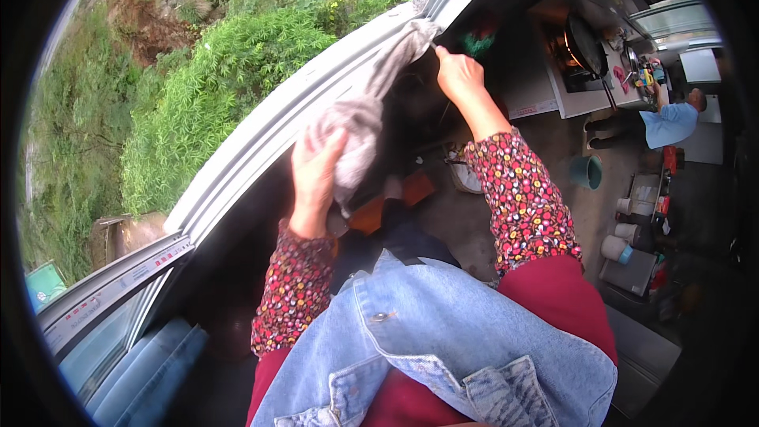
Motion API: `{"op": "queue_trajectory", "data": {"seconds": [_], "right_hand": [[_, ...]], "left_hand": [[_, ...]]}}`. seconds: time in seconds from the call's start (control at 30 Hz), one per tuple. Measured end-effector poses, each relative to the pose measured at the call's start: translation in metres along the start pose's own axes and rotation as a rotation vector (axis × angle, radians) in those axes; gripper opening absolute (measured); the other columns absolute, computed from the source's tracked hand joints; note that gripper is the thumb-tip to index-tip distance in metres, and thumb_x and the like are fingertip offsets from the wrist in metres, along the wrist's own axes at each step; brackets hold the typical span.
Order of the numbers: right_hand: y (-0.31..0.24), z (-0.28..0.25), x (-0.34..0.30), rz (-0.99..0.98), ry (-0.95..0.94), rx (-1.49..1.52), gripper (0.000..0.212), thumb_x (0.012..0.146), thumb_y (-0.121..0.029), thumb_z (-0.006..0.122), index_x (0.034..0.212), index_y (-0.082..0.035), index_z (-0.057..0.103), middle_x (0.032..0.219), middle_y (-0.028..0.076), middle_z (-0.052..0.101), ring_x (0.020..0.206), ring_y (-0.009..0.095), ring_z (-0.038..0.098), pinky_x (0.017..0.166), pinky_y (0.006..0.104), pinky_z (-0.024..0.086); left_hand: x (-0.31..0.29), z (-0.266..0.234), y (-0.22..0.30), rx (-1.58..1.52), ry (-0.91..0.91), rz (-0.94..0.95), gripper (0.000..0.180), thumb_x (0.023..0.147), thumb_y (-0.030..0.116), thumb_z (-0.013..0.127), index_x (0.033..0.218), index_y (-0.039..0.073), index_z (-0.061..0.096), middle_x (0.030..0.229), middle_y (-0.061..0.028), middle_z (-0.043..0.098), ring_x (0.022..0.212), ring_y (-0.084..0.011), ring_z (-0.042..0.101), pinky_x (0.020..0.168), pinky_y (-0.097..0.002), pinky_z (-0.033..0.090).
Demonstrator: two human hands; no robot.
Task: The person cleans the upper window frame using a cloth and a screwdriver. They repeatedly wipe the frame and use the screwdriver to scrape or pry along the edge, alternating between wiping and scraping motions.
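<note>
A grey cloth (365, 122) is bunched in my left hand (315, 170), over the inner edge of the white window sill (237, 138). From there it stretches, twisted, up to the far corner of the frame. At that corner my right hand (462, 79) is closed, its fingertips close beside the cloth's far end. A small dark tip shows at those fingers, but what they hold is too small to make out. Patterned sleeve covers reach up both my forearms.
Outside the open window grow green bushes (237, 71). To the right, a wok (583, 43) sits on a stove counter, with a person in a light blue top (666, 122) beside it. A green bucket (586, 171) stands on the floor. Below my hands lies something orange (419, 188).
</note>
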State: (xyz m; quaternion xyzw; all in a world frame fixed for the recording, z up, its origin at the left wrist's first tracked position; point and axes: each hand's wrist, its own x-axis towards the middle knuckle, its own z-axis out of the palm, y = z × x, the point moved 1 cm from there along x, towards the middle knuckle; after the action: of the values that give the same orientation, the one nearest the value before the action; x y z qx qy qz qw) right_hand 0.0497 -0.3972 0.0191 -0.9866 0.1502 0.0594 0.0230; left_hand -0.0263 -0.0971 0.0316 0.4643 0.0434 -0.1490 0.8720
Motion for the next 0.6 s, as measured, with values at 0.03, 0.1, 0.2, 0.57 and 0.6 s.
{"op": "queue_trajectory", "data": {"seconds": [0.03, 0.1, 0.2, 0.57, 0.6], "right_hand": [[0.002, -0.003, 0.015, 0.036, 0.000, -0.017, 0.034, 0.098, -0.016, 0.040, 0.123, -0.011, 0.062, 0.100, 0.021, 0.071, 0.097, 0.038, 0.069, 0.082, 0.0481, 0.054], [0.000, -0.010, 0.037, 0.023, -0.016, -0.084, 0.032, 0.096, -0.014, 0.042, 0.115, -0.005, 0.067, 0.102, 0.022, 0.071, 0.098, 0.037, 0.069, 0.084, 0.0481, 0.055], [-0.019, -0.033, 0.046, -0.136, -0.030, -0.194, 0.029, 0.092, -0.011, 0.047, 0.100, -0.002, 0.073, 0.100, 0.022, 0.071, 0.097, 0.035, 0.070, 0.082, 0.0462, 0.057], [-0.055, 0.005, -0.029, -0.274, -0.057, 0.259, 0.039, 0.087, -0.011, 0.056, 0.124, -0.013, 0.066, 0.097, 0.022, 0.070, 0.099, 0.039, 0.067, 0.085, 0.0492, 0.054], [-0.028, 0.039, -0.021, -0.390, 0.117, 0.345, 0.045, 0.086, -0.011, 0.062, 0.131, -0.017, 0.063, 0.088, 0.017, 0.072, 0.079, 0.031, 0.071, 0.067, 0.0433, 0.057]], "left_hand": [[0.010, 0.008, -0.011, -0.015, -0.022, 0.011, 0.039, 0.091, 0.003, 0.069, 0.127, -0.002, 0.055, 0.116, -0.0092, 0.065, 0.101, -0.0155, 0.064, 0.090, -0.0294, 0.052], [0.024, 0.024, -0.029, -0.022, -0.041, 0.031, 0.039, 0.090, 0.003, 0.069, 0.126, -0.001, 0.055, 0.115, -0.0088, 0.065, 0.100, -0.0146, 0.064, 0.088, -0.0288, 0.053], [0.040, 0.038, -0.033, 0.089, -0.074, 0.005, 0.040, 0.091, 0.004, 0.069, 0.128, 0.000, 0.054, 0.113, -0.0087, 0.066, 0.098, -0.0149, 0.066, 0.088, -0.0294, 0.054], [-0.041, -0.048, 0.022, -0.050, -0.045, -0.126, 0.045, 0.089, 0.008, 0.070, 0.129, -0.002, 0.052, 0.117, -0.0109, 0.064, 0.105, -0.0190, 0.064, 0.095, -0.0331, 0.052], [-0.046, -0.054, 0.027, -0.040, -0.054, -0.125, 0.049, 0.088, 0.008, 0.070, 0.132, -0.002, 0.050, 0.120, -0.0131, 0.063, 0.108, -0.0212, 0.064, 0.096, -0.0356, 0.053]]}}
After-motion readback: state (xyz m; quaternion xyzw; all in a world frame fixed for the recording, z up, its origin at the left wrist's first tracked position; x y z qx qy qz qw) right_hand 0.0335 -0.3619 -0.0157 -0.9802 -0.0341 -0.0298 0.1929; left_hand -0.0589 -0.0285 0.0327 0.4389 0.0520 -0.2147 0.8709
